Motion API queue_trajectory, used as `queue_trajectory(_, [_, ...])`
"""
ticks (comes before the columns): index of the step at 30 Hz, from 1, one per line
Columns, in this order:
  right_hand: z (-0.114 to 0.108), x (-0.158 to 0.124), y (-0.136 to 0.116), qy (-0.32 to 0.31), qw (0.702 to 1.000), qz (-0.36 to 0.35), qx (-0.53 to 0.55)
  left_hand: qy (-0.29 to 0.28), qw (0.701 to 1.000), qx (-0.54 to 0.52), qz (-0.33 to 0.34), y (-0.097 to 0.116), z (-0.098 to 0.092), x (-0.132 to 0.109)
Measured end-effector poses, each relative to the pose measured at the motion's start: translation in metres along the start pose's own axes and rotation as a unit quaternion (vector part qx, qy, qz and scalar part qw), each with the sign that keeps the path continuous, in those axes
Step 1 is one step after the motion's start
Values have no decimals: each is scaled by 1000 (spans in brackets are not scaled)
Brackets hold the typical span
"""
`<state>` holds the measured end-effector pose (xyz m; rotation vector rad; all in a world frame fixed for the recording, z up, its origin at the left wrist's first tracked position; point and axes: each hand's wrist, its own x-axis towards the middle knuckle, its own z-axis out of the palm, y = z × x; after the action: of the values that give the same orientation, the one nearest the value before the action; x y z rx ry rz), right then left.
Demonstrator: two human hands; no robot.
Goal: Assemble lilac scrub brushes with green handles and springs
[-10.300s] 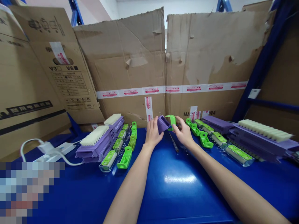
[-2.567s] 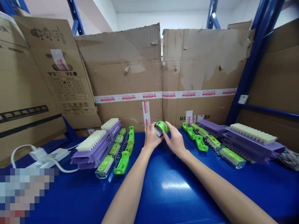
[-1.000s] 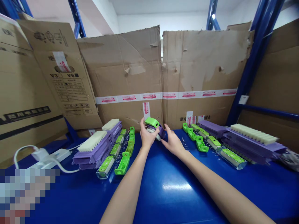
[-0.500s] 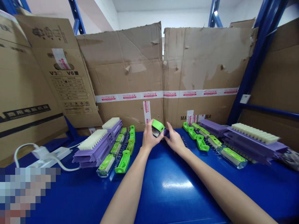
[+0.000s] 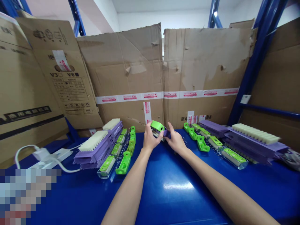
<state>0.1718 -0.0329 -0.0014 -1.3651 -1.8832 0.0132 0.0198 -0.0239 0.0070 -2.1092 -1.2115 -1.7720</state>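
Observation:
Both my hands meet at the back middle of the table around a small brush with a bright green cap [image 5: 157, 125], pale bristles and a purple part. My left hand [image 5: 151, 137] grips the green end, its thumb pressed by the bristles. On the other side, my right hand [image 5: 175, 140] holds the purple part [image 5: 166, 133], with the index finger raised behind it. The fingers hide where the purple and green pieces meet. Green curved caps [image 5: 123, 163] lie in a row left of my hands, and more green caps [image 5: 202, 144] lie on the right.
Clear cases with green tops [image 5: 106, 167] and thin springs line both sides. Purple slotted plates with cream bristle blocks [image 5: 93, 140] are stacked at left, with another bristle block [image 5: 256, 133] at right. A white power strip [image 5: 55, 157] with cables lies far left. Cardboard [image 5: 126, 78] walls the back.

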Motion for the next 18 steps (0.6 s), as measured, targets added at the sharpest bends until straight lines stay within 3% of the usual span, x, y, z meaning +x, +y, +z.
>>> queue_trajectory(8, [-2, -1, 0, 4, 1000, -7, -24, -7, 1000, 25, 6, 1, 1, 0])
queue_trajectory(18, [-3, 0, -1, -12, 999, -3, -31, -14, 997, 55, -57, 2, 11, 2])
